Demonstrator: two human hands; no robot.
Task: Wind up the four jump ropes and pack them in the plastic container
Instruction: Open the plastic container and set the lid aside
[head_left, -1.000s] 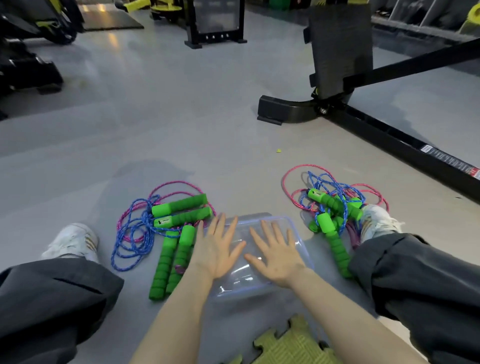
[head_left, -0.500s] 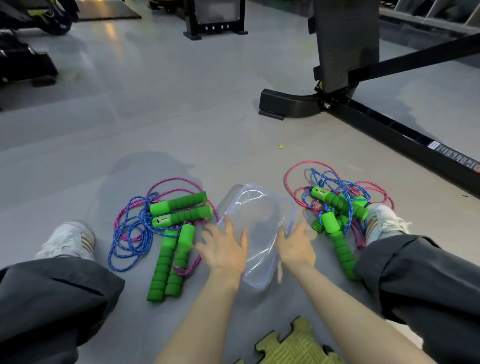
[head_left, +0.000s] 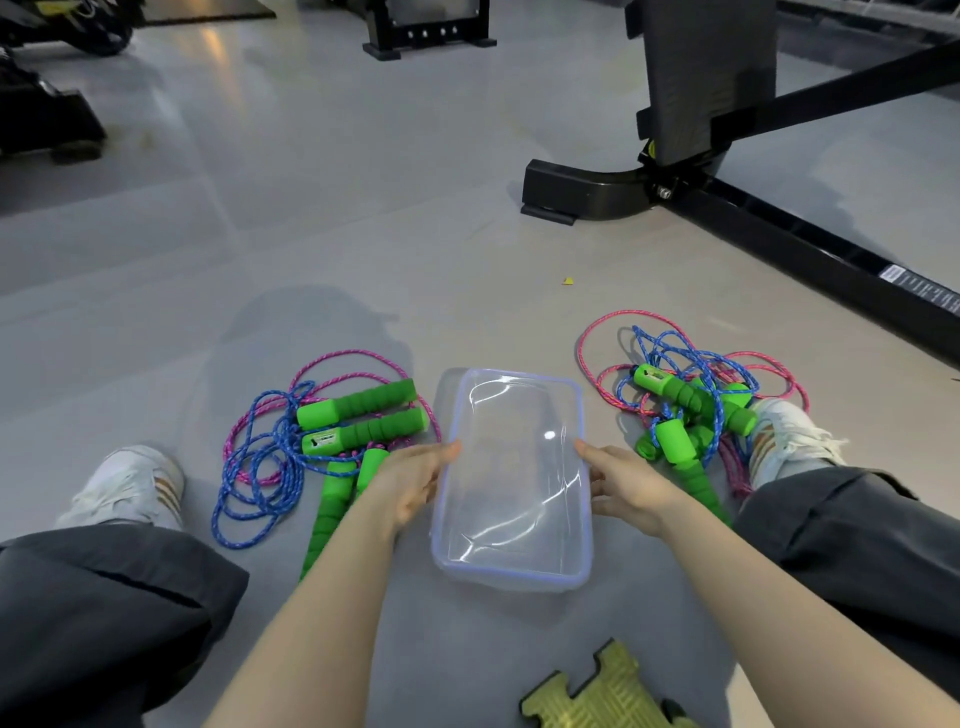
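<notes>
A clear plastic container with a bluish rim stands open side up on the grey floor between my legs, lengthwise to me and empty. My left hand holds its left long side and my right hand holds its right long side. Two tangled jump ropes with green foam handles and pink and blue cords lie left of the container. A second tangled heap of jump ropes lies to its right, against my right shoe.
My white shoes and grey trouser legs flank the ropes. A black gym machine base and its long rail run across the far right. A yellow puzzle mat piece lies close to me.
The container lay upside down under both flat palms. My hands tipped it up, turned it over and set it lengthwise, open side up, and now hold its two long sides.
</notes>
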